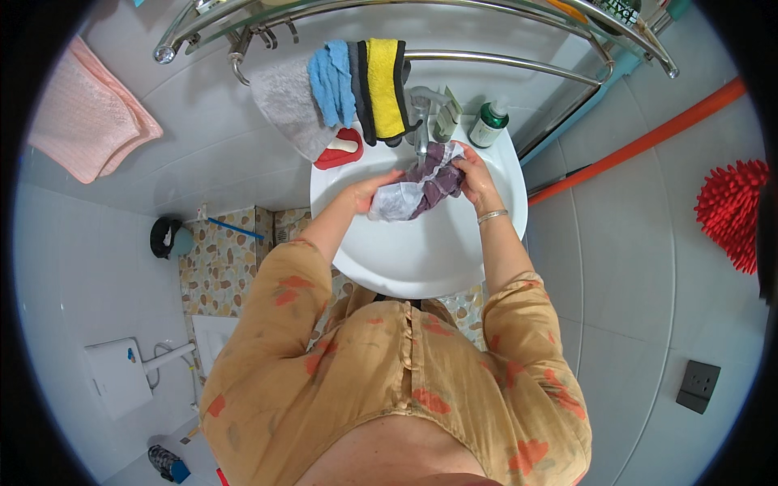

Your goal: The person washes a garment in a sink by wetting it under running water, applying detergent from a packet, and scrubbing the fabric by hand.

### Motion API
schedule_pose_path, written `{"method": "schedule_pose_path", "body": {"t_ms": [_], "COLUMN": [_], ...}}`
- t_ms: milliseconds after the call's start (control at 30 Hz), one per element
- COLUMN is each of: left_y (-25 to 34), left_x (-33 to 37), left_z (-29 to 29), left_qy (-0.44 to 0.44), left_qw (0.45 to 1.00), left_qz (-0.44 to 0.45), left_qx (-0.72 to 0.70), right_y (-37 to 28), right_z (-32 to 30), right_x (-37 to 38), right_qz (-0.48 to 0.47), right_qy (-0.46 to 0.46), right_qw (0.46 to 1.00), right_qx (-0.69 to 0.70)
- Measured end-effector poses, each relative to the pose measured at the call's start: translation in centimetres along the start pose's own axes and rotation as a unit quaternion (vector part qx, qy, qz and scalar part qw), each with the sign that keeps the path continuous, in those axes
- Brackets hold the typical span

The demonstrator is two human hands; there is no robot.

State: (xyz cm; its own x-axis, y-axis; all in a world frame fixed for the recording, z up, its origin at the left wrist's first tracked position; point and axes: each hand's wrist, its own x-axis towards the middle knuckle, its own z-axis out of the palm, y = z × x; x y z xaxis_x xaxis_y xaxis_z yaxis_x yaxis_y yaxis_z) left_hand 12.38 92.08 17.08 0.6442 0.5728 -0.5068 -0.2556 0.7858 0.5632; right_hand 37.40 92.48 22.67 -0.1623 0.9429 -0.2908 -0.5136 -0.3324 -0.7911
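Note:
A wet, bunched purple-and-white cloth stretches between my hands over the white washbasin. My left hand grips its white end, with some of the fingers hidden behind the fabric. At the other end, my right hand, with a bangle at the wrist, is closed on the purple part. The chrome faucet stands just behind the cloth, its spout above the cloth's upper edge. Whether the cloth is a garment or a rag I cannot tell.
On the basin's back rim are a red soap dish, a green pump bottle and a pale tube. Grey, blue and yellow cloths hang from the metal rack above. A red pole leans at the right.

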Motion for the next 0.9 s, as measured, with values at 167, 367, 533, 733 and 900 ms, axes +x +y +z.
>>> {"method": "schedule_pose_path", "body": {"t_ms": [167,367,533,733,900], "left_y": [-1.1,-2.2,-2.6,-8.1,-5.1], "left_x": [2.2,2.7,4.1,1.3,4.1], "left_z": [0.1,4.8,5.0,8.7,5.2], "left_qy": [0.15,0.078,0.25,0.226,0.295], "left_qw": [0.975,0.992,0.955,0.792,0.664], "left_qz": [0.069,0.073,0.161,0.399,0.444], "left_qx": [0.146,-0.069,0.009,0.403,0.525], "right_y": [1.2,8.9,11.8,10.2,15.4], "right_z": [-1.6,0.7,0.5,1.3,1.4], "right_x": [0.4,-2.6,-7.0,-5.0,0.8], "right_qz": [-0.069,-0.287,-0.233,0.241,0.059], "right_qy": [0.105,0.04,0.032,0.064,0.158], "right_qw": [0.99,0.868,0.892,0.927,0.948], "right_qx": [-0.067,-0.404,-0.387,0.28,0.271]}}
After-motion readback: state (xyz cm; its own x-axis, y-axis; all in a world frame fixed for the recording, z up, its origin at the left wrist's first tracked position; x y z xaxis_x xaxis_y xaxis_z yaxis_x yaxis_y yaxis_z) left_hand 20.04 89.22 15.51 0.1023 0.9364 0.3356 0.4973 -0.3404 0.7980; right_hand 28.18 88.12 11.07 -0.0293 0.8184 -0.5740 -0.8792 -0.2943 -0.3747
